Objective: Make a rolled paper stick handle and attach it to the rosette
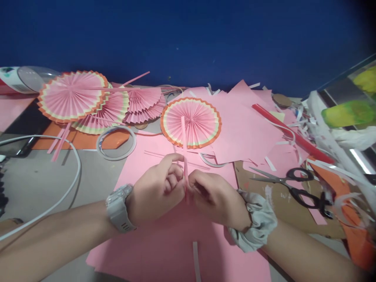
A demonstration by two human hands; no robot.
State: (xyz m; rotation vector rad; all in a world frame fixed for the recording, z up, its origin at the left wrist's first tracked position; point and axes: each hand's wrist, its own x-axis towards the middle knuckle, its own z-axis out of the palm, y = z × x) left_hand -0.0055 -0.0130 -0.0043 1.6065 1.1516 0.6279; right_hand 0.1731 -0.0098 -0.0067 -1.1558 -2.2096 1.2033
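A narrow pink paper strip (184, 137) stands upright between my two hands, its top end overlapping a round pleated paper fan (202, 117) behind it. My left hand (160, 186) pinches the strip from one side, fingers curled. From the other side my right hand (216, 199) closes on its lower part, where the fingertips partly hide it. Pink on the inside, the fan has a yellow band and an orange edge. Beneath both hands lies a large pink paper sheet (152, 250), with a white strip (196, 260) near the front.
More pleated fans (73, 98) lie at the back left beside a tape roll (100, 145). Black scissors (284, 180) rest on cardboard (246, 184) at right. Pink sheets (243, 133), a red strip (293, 133) and paper scraps spread behind them. A white cable (76, 172) curves at left.
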